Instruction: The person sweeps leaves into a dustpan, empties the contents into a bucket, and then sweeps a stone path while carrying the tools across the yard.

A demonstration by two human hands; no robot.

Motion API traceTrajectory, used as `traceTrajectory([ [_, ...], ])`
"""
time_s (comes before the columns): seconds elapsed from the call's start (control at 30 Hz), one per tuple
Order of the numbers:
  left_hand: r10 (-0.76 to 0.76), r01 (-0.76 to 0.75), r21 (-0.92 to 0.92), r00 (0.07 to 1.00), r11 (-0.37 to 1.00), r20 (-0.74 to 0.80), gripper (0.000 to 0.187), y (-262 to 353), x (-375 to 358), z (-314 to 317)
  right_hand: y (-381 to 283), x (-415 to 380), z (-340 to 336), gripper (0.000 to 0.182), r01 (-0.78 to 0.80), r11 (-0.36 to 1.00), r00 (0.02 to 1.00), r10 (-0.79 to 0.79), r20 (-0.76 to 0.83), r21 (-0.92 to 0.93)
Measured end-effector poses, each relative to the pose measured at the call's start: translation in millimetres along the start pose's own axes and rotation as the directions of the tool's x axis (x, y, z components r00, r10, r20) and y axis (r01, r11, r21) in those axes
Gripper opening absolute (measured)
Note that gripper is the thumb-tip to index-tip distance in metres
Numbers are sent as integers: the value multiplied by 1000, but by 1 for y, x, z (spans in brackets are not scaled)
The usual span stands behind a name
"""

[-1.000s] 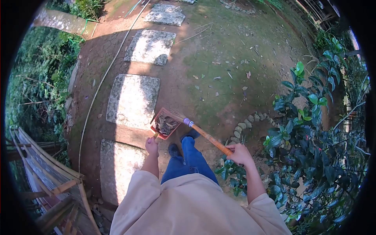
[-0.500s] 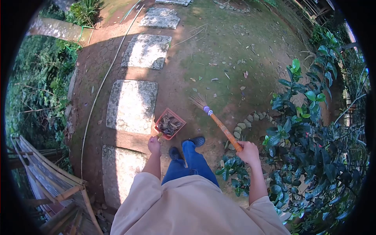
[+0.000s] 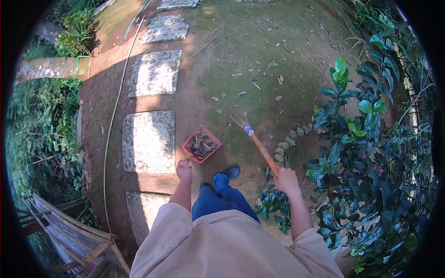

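Observation:
My left hand (image 3: pixel 184 171) is closed on the short handle of a red dustpan (image 3: pixel 213 156), which holds a pile of dry brown leaves (image 3: pixel 202 144). The fingers of my right hand (image 3: pixel 287 180) wrap round the orange handle of a broom (image 3: pixel 262 149). Purple and white binding circles the broom's neck, and its thin bristles point away from me, up and right of the dustpan. Bristles and dustpan are apart. Between the two hands show my legs in blue jeans and a dark shoe.
Pale stone slabs (image 3: pixel 149 141) run up the left side, beside a long hose (image 3: pixel 114 110). Leafy bushes (image 3: pixel 371 180) crowd the right, near a curve of small stones (image 3: pixel 283 145). A bamboo structure (image 3: pixel 76 227) stands lower left. Leaves and twigs lie scattered ahead.
The slabs and ground have shifted down and left in the view. The broom has come slightly left and closer to upright. One shoe is now mostly hidden behind the jeans.

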State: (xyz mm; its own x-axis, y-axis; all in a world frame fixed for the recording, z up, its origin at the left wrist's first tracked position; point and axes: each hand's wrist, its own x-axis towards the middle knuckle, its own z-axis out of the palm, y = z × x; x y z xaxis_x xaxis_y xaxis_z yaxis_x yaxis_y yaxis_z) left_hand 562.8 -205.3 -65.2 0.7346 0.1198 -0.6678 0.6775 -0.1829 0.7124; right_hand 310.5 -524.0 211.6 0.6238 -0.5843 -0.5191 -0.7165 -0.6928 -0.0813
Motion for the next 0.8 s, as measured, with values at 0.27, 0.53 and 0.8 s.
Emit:
traceTrajectory([
  [0.27,74,-77,65,996,995,45,56,16,31,33,9,-34,-34,59,6,973,987,-43,155,230],
  [0.53,144,-154,107,985,982,97,45,44,35,34,-13,-69,-49,58,-45,935,997,21,74,352],
  [0.8,60,-68,55,989,996,135,46,71,20,29,-46,-24,-39,47,-71,990,992,82,-92,123],
])
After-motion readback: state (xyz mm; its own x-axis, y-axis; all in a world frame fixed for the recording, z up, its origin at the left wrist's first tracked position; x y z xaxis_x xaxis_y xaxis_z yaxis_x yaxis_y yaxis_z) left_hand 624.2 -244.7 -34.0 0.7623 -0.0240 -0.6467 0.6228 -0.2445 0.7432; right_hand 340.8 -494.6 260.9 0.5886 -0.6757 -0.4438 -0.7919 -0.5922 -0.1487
